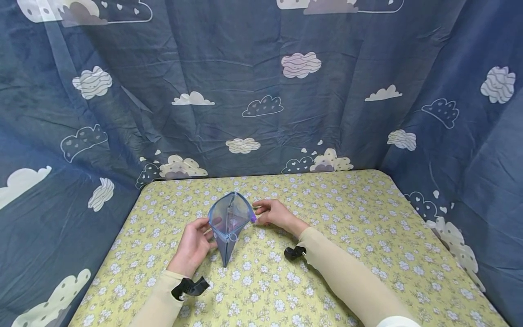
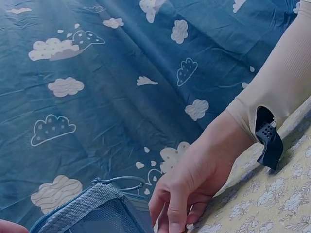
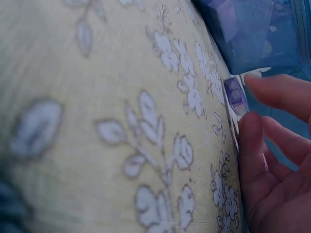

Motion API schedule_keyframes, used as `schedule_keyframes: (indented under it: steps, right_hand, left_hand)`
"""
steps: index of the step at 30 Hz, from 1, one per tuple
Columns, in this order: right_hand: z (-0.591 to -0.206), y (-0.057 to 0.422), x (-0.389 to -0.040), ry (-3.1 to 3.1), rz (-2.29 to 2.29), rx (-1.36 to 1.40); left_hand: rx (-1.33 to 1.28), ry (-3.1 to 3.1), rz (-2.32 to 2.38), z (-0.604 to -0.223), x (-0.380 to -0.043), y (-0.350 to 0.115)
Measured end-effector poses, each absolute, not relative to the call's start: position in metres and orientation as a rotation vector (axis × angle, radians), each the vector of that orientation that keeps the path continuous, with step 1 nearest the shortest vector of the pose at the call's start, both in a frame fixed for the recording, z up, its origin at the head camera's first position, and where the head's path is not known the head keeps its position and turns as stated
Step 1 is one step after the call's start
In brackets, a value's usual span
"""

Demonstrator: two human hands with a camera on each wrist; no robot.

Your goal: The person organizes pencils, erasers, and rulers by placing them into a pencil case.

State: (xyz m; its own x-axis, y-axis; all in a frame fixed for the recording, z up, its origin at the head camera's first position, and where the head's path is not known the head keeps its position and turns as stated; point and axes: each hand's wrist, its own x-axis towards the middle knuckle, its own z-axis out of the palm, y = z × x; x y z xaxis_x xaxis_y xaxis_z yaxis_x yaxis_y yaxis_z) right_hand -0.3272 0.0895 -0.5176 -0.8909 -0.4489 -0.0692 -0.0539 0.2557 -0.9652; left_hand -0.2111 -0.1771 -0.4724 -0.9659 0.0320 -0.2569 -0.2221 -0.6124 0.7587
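A blue mesh pouch (image 1: pixel 231 222) with a zipper and ring pull stands with its mouth spread. Through its wall in the right wrist view, a pale purple block (image 3: pixel 227 17) shows inside. My left hand (image 1: pixel 193 247) holds the pouch's left side, its fingers partly behind the mesh and thumb toward the front. A small purple block (image 3: pixel 236 94) lies close by the pouch's right side. My right hand (image 1: pixel 274 213) is at that block, index finger and thumb parted around its near end. In the left wrist view the right hand (image 2: pixel 189 182) reaches down to the tablecloth beyond the pouch.
A yellow flowered cloth (image 1: pixel 327 209) covers the table. Blue curtains (image 1: pixel 229 68) with cloud prints stand behind it and on both sides. Black wrist mounts (image 1: pixel 189 288) sit on both sleeved forearms.
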Motion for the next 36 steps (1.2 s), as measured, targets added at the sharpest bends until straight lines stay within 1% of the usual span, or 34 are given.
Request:
schedule_keyframes:
  steps: [9,24,36]
  right_hand:
    - [-0.5170,0.0869,-0.3270,2.291,-1.588,-0.534]
    - [-0.5148,0.0838,-0.3305,2.459,-1.370,-0.668]
    - [-0.5143,0.0851,-0.3325,2.416,-1.386,-0.674]
  left_hand:
    - [-0.295,1.354,2.653,-0.4729,-0.2105,-0.1744]
    - [-0.330,1.346,2.650,-0.4715,-0.2086,-0.1737]
    - [-0.315,1.346,2.651,-0.4725,-0.2091,-0.1730]
